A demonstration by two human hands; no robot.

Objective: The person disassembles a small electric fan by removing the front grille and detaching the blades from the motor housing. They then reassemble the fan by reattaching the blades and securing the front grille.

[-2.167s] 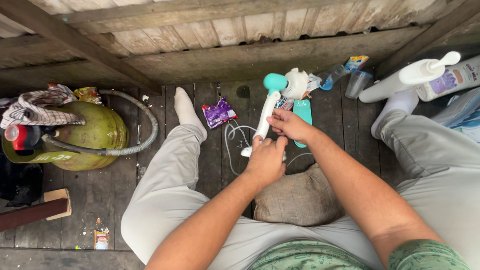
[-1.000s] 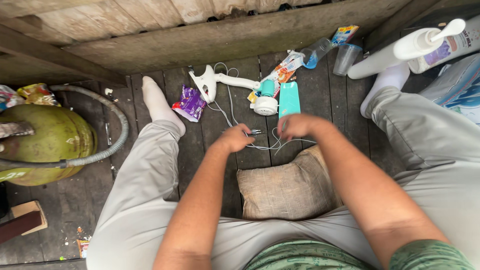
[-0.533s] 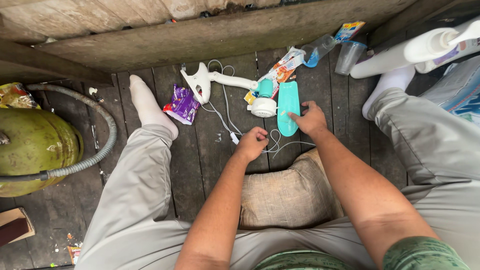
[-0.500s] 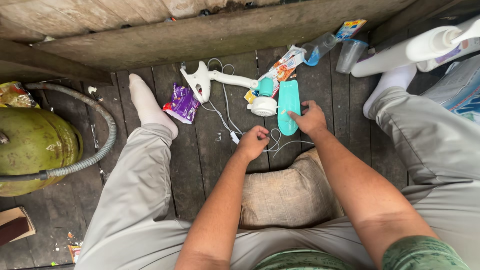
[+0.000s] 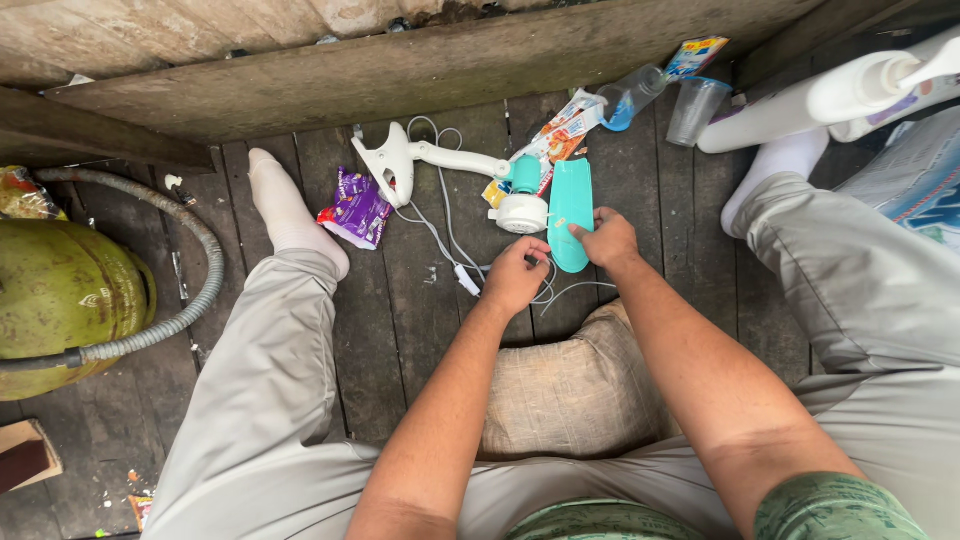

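- The teal case (image 5: pixel 571 212) is pinched at its lower end by the right hand (image 5: pixel 605 240).
- The white cable (image 5: pixel 440 235) is clenched in the left hand (image 5: pixel 515 278), just beside that grip.
- A burlap cushion (image 5: pixel 575 395) is seen below both grips.

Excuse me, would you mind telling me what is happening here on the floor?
A person sits on a wooden plank floor with legs spread. The right hand touches a teal oblong piece, while the left hand is at a thin white cable. A white clip-on device lies just beyond them.
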